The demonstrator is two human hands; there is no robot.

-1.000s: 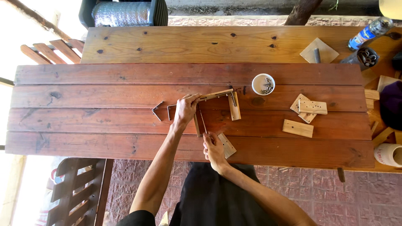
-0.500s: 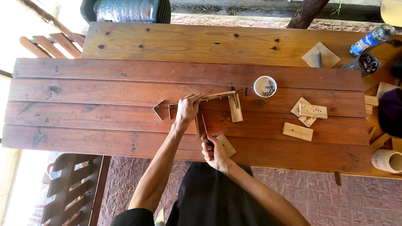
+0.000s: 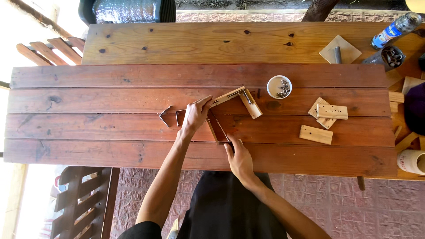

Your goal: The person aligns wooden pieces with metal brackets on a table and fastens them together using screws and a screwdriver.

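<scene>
My left hand (image 3: 196,113) presses down on a small frame of pale wooden strips (image 3: 234,99) lying on the dark red plank table (image 3: 110,128). Its fingertips touch the frame's corner. One strip (image 3: 218,128) runs from that corner toward me, and my right hand (image 3: 239,159) grips its near end at the table's front plank. Two bent metal brackets (image 3: 170,116) lie just left of my left hand. A small white bowl of screws (image 3: 279,86) stands right of the frame.
Three loose pale wood blocks (image 3: 325,119) lie to the right. Farther back right are a square board (image 3: 340,51), a plastic bottle (image 3: 395,25) and a dark cup (image 3: 388,57). A white mug (image 3: 411,161) sits at the right edge. Slatted chairs (image 3: 79,203) stand left.
My right hand has shifted slightly along the near strip and now covers the small block at its end. My left hand stays on the frame's corner.
</scene>
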